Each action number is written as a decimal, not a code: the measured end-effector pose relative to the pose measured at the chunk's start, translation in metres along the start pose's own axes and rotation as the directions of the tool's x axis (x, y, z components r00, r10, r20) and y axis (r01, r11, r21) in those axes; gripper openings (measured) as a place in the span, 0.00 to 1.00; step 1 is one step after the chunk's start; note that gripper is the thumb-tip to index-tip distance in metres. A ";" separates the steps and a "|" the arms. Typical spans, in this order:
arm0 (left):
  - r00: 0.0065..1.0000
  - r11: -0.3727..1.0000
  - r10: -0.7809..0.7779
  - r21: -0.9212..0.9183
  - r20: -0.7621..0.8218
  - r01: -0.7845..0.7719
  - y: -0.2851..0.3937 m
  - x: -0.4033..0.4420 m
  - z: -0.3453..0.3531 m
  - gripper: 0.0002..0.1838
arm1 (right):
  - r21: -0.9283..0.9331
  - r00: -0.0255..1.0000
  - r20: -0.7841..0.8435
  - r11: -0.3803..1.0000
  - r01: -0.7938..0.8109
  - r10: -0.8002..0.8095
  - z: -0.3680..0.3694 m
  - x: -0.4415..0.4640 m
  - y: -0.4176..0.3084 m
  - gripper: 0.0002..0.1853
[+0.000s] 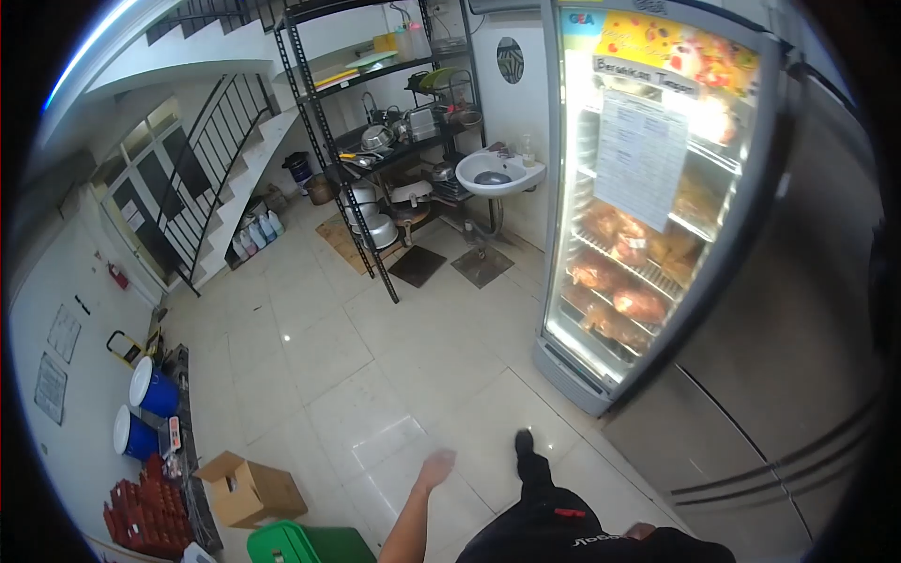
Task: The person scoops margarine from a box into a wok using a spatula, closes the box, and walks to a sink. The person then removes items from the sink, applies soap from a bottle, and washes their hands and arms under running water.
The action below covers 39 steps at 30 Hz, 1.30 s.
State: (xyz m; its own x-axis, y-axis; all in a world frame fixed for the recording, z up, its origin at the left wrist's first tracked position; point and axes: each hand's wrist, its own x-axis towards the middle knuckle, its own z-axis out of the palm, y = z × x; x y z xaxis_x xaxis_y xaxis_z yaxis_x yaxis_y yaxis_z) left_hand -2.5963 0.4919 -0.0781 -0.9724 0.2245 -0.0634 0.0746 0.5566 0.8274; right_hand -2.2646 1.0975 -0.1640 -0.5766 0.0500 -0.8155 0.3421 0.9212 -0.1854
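My left hand [436, 467] hangs out in front of my body above the tiled floor [366, 413]. It looks empty, with loose, slightly blurred fingers, and touches nothing. Of my right hand [641, 531], only a small part shows by the dark clothing at the bottom; its fingers are hidden. One dark shoe [525, 441] is stepping forward on the floor. Ahead on the right stands a lit glass-door display fridge [572, 375], the large thing nearest that side. Bagged food [638, 305] lies on its wire shelves, and a paper sheet [642, 155] is stuck to the glass.
Steel cabinet doors [751, 394] flank me on the right. A sink [502, 176] and a black rack [328, 155] of cookware stand ahead. On the left are a cardboard box [251, 493], a green bin [314, 542], blue buckets [155, 389] and red crates [145, 516].
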 end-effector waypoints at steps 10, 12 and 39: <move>0.509 0.452 -0.858 -0.363 0.075 0.815 -0.102 0.144 -0.067 0.16 | 0.003 0.970 -0.162 0.983 0.182 -0.179 -0.398 0.361 -0.233 0.13; 0.316 0.230 -0.929 -0.368 0.192 0.901 -0.113 0.130 -0.070 0.15 | -0.114 0.898 -0.296 0.945 0.306 -0.327 -0.519 0.440 -0.359 0.14; 0.959 0.836 -0.176 -0.480 0.223 0.265 0.091 1.321 -0.246 0.13 | 0.372 0.480 -0.877 0.653 0.660 0.015 -1.295 0.705 -0.619 0.15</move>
State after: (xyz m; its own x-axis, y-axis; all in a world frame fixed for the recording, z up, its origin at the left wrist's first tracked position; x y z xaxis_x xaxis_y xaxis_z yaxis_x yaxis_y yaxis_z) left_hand -3.9288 0.6423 0.0502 -0.8963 0.2951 -0.3310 -0.3019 0.1406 0.9429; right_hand -3.8438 1.0626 0.0862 -0.9224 0.3764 0.0869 0.1188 0.4905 -0.8633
